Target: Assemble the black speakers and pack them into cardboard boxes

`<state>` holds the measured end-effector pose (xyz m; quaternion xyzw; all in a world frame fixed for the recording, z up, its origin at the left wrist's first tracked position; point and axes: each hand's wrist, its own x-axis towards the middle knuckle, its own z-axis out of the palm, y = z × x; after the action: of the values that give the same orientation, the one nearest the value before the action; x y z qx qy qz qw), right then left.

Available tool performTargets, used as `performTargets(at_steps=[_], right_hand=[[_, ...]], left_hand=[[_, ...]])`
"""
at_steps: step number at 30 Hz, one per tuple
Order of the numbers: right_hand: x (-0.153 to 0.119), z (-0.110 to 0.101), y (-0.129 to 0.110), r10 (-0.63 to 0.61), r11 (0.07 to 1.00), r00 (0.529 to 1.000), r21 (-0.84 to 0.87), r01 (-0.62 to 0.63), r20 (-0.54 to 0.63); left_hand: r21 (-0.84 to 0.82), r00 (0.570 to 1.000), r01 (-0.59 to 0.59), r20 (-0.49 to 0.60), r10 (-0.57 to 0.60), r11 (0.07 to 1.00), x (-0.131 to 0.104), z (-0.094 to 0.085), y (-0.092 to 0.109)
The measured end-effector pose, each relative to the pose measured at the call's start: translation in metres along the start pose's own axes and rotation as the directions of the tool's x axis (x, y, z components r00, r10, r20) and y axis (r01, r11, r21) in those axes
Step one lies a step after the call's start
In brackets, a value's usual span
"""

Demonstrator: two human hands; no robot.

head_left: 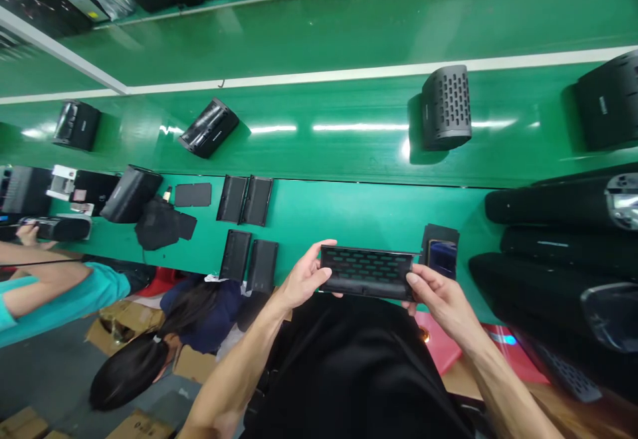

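Observation:
Between my two hands is a black slotted panel (369, 271), a long shallow piece with rows of openings through which green shows. My left hand (308, 274) pinches its left end, thumb on the near face. At the other end, my right hand (434, 291) grips the right edge with thumb and fingers. Just beyond my right hand lies a dark phone (442, 258) on flat black sheets (441, 233). To the left of my left hand, several similar black panels (262, 260) rest in pairs on the green table (309, 220).
Black speaker-like units (548, 206) are stacked at the right. More units, one with a perforated face (451, 107), stand on the green conveyor (339, 147). Black sheets (193, 194) and a black unit (132, 193) lie leftward. Two co-workers are on the left, one in a teal sleeve (107, 286).

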<state>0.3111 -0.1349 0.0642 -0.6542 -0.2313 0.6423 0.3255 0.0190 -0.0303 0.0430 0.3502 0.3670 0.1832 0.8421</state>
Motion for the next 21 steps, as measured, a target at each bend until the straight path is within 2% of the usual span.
performTargets(at_steps=[5, 10, 17, 21], right_hand=[[0.0, 0.003, -0.004, 0.006, 1.0, 1.0, 0.017, -0.006, -0.013], [0.001, 0.003, -0.004, -0.02, 1.0, 1.0, -0.02, 0.02, -0.003], [0.007, 0.004, 0.006, -0.022, 0.999, 1.0, -0.04, 0.021, -0.01], [0.009, 0.005, 0.009, -0.038, 0.998, 0.999, -0.049, 0.037, -0.023]], left_hand=[[-0.052, 1.0, 0.022, -0.001, -0.022, 0.998, 0.003, 0.001, 0.001], [-0.066, 0.995, 0.075, -0.062, -0.079, 0.995, 0.006, 0.008, 0.007], [-0.028, 0.985, 0.081, -0.153, -0.084, 0.996, 0.012, 0.01, 0.006], [0.07, 0.964, 0.153, -0.229, -0.133, 0.986, 0.014, 0.011, 0.005]])
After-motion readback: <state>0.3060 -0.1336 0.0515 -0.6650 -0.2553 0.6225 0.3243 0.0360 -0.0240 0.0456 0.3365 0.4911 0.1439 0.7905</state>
